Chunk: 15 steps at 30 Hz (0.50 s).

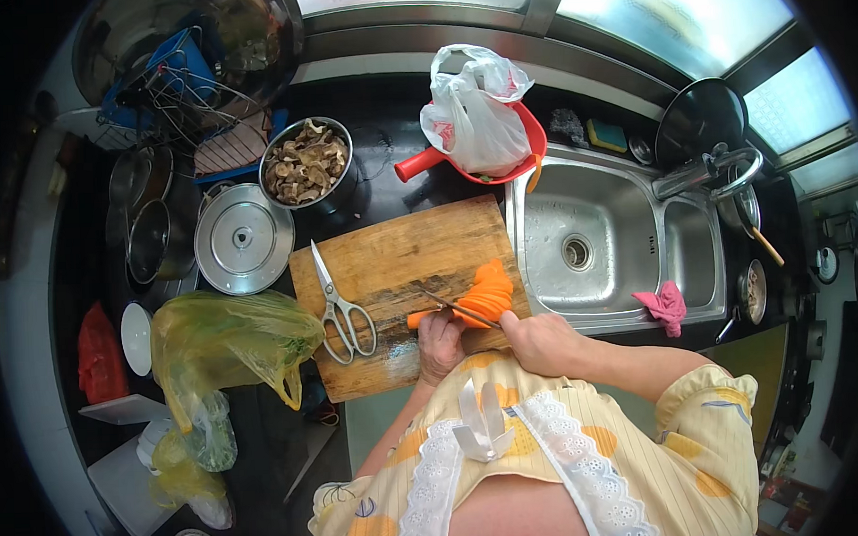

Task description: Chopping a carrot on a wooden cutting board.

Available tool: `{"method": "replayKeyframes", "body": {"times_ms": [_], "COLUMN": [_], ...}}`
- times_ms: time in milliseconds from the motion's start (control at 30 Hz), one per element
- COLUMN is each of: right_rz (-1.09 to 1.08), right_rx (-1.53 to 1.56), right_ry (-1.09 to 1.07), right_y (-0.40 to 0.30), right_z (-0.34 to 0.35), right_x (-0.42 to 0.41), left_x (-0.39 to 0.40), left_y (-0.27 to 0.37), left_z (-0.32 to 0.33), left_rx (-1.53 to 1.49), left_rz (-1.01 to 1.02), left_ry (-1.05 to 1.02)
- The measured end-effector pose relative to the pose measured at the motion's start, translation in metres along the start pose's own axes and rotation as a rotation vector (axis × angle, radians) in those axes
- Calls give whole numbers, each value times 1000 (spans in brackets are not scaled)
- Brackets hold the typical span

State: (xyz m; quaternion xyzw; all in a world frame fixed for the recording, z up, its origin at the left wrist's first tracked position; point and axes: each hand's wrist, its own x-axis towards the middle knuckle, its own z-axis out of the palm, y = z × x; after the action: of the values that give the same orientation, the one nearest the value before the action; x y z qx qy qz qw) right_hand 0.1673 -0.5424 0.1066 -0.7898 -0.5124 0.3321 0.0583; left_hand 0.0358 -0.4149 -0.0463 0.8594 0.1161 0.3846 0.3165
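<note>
A wooden cutting board (pixel 407 247) lies before me, overhanging the counter's front edge. My right hand (pixel 541 340) grips a kitchen knife (pixel 466 309), whose blade crosses a carrot and points up and left. My left hand (pixel 442 338) presses on the uncut carrot piece (pixel 418 318) just left of the blade. Right of the blade, overlapping carrot slices (pixel 488 288) are heaped on the board. Kitchen scissors (pixel 338 303) rest at the board's left, blades pointing away from me. The knife handle is mostly hidden in my fist.
A steel pot of sliced mushrooms (pixel 306 162) stands behind the board, near a steel lid (pixel 244 237). Beyond the board sits a red colander (pixel 534 133) bearing a white plastic bag (pixel 477 124). The double sink (pixel 591 234) adjoins on the right. Yellow plastic bags (pixel 226 339) lie left.
</note>
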Motion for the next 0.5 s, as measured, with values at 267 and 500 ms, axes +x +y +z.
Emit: {"method": "replayKeyframes", "body": {"times_ms": [267,500], "right_rz": [50,0], "right_rx": [-35,-6], "right_ry": [-48,31], "right_y": [-1,-2], "right_z": [4,19], "right_x": [-13,23], "left_x": [2,9], "left_y": [0,7], "left_z": [0,-3], "left_rx": [-20,-29], "left_rz": [-34,-28], "left_ry": [-29,-6]}}
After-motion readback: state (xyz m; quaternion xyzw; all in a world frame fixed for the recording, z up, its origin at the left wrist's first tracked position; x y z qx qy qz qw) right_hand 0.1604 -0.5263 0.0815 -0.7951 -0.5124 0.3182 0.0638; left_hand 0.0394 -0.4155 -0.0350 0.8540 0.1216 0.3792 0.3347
